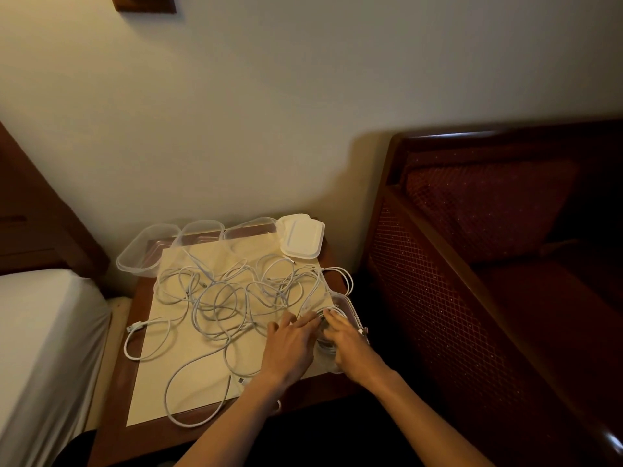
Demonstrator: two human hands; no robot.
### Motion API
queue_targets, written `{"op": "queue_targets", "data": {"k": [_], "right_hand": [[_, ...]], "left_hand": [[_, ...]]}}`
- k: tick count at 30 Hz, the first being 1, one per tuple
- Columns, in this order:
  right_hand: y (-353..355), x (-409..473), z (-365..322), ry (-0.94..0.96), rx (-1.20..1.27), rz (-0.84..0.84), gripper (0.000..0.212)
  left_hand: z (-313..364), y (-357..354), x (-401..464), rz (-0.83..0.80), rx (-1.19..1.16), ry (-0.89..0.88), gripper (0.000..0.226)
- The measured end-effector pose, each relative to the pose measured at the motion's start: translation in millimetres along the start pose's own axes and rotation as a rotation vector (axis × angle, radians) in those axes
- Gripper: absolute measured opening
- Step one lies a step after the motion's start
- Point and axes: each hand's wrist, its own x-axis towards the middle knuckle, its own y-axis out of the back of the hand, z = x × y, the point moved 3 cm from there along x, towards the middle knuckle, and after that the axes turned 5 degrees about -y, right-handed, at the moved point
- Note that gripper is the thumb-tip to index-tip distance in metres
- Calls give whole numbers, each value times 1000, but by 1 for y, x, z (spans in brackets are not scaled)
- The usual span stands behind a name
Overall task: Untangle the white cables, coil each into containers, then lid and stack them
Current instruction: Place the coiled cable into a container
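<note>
Here, landmark: clear container [344,318] at the table's [111,429] right edge.
Left hand [292,345]: fingers straight, fairly spread, pressing a coiled white cable [324,314] into that container.
Right hand [350,343]: over the container, fingers slightly bent on the same coil.
Tangled cables [229,298]: left of the container.
Empty containers [148,247], lid stack [301,238]: beyond it.
Writing: none legible.

Both hands cover most of the clear container [344,306] at the lower right of the table [131,332]. The coil inside it is hard to see. The top edge cuts off a brown frame [145,3] at upper left.
</note>
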Motion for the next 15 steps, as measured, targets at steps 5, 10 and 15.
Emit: {"op": "queue_targets", "data": {"k": [5, 10, 15], "right_hand": [[5, -22, 2, 139, -102, 167, 43], [13, -35, 11, -105, -163, 434, 41], [16, -37, 8, -229, -182, 462, 29]], "left_hand": [[3, 4, 2, -39, 67, 27, 41], [2, 3, 1, -16, 71, 26, 41], [-2, -4, 3, 25, 105, 7, 40]]}}
